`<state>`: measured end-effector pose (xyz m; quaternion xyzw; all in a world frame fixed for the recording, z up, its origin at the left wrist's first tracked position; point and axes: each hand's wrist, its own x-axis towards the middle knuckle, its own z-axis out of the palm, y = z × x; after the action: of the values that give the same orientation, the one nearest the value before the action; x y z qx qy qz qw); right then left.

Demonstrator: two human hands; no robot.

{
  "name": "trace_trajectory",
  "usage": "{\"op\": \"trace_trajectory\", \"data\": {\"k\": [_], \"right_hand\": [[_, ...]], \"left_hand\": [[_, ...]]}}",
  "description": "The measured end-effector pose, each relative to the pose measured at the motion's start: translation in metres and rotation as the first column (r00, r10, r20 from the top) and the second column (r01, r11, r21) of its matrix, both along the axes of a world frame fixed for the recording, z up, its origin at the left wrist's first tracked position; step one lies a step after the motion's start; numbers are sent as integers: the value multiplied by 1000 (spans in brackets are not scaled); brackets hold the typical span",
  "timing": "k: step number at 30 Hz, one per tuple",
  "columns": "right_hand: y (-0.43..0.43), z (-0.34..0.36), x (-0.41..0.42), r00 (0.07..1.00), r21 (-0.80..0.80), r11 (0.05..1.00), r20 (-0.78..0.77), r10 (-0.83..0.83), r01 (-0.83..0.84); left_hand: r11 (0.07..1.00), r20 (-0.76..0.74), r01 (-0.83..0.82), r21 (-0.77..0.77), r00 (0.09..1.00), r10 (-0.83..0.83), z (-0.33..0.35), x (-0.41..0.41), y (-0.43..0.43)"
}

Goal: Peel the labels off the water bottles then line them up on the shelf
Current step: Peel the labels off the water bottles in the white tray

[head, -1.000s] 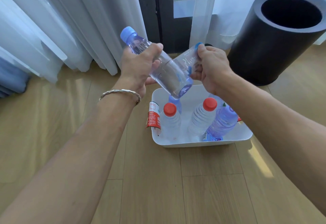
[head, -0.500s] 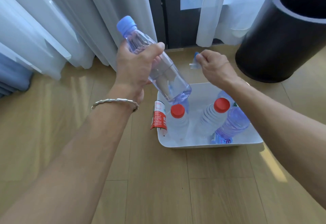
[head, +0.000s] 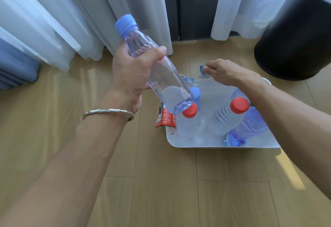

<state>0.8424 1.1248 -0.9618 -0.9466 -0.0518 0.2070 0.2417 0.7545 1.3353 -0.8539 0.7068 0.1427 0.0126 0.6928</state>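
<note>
My left hand [head: 133, 72] grips a clear, label-free water bottle with a blue cap [head: 161, 76], tilted with its cap up and to the left, above the left end of a white tray [head: 215, 145]. My right hand [head: 227, 72] pinches a crumpled clear-and-blue label [head: 203, 72] over the tray's far edge. Two red-capped bottles [head: 189, 117] [head: 231, 115] stand in the tray. A blue-tinted bottle [head: 250, 126] lies at its right side, and another blue cap [head: 195, 92] shows behind the held bottle.
A peeled red label [head: 163, 117] hangs over the tray's left rim, and a blue label [head: 233, 140] lies inside near the front. A black cylindrical bin [head: 293, 35] stands at the right. White curtains [head: 71, 15] hang behind, above the wooden floor.
The label has come fully off the bottle. My right hand has carried it down and to the right over the tray's far edge, while my left hand keeps holding the bottle.
</note>
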Motion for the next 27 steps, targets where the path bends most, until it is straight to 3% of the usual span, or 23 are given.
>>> {"op": "trace_trajectory", "data": {"k": [12, 17, 21, 24, 26, 27], "right_hand": [[1, 5, -5, 945, -212, 955, -293, 142, -209], [4, 2, -4, 939, -330, 913, -318, 131, -239], [6, 5, -4, 960, -363, 907, -251, 125, -213], [1, 31, -6, 980, -283, 943, -138, 142, -176], [-2, 58, -8, 994, -43, 995, 47, 96, -94], [-3, 74, -13, 991, 158, 986, 129, 32, -52]], "left_hand": [[998, 27, 40, 52, 999, -42, 2, 9, -27], [998, 44, 13, 61, 999, -15, 4, 6, -23], [998, 70, 15, 59, 997, -19, 6, 6, -22], [996, 105, 35, 77, 994, -43, 9, 8, -28], [990, 178, 59, 130, 981, -82, 10, 12, -37], [983, 222, 75, 168, 969, -112, 12, 13, -42]]}}
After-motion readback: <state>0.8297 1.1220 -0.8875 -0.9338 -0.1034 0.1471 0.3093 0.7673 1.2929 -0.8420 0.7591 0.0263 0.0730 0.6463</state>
